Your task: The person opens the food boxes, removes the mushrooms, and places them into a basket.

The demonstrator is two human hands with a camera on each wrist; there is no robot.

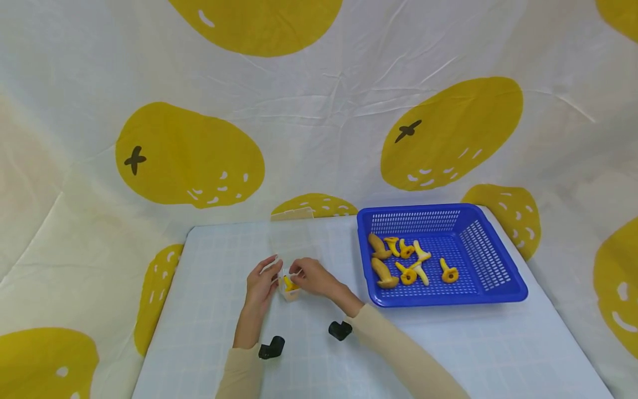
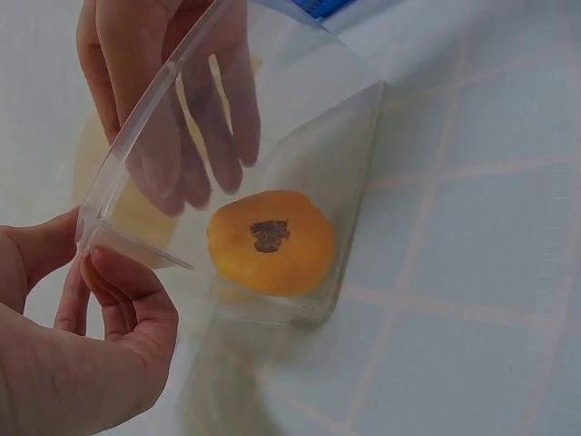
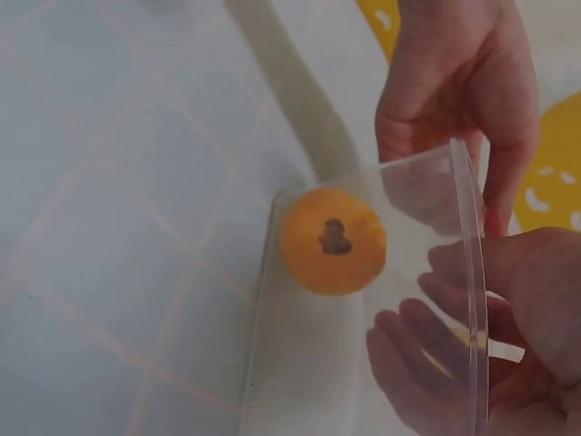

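A small clear plastic box (image 1: 291,296) stands on the table, a yellow mushroom (image 1: 289,284) inside it. In both wrist views the mushroom shows through the wall as an orange round cap (image 2: 270,243) with a dark mark. My left hand (image 1: 260,285) pinches the box's rim at its left side, thumb and fingers meeting at the edge. My right hand (image 1: 314,277) is at the other side; its fingers (image 3: 404,363) hang loosely over the rim, seen through the clear wall, with nothing visible between them. The fingers appear apart from the mushroom.
A blue basket (image 1: 443,303) to the right holds several yellow mushrooms (image 1: 421,252) and two brown ones (image 1: 384,274). Behind the box, a clear sheet-like lid (image 1: 294,214) reaches toward the curtain. A patterned curtain (image 1: 309,138) hangs at the table's back edge.
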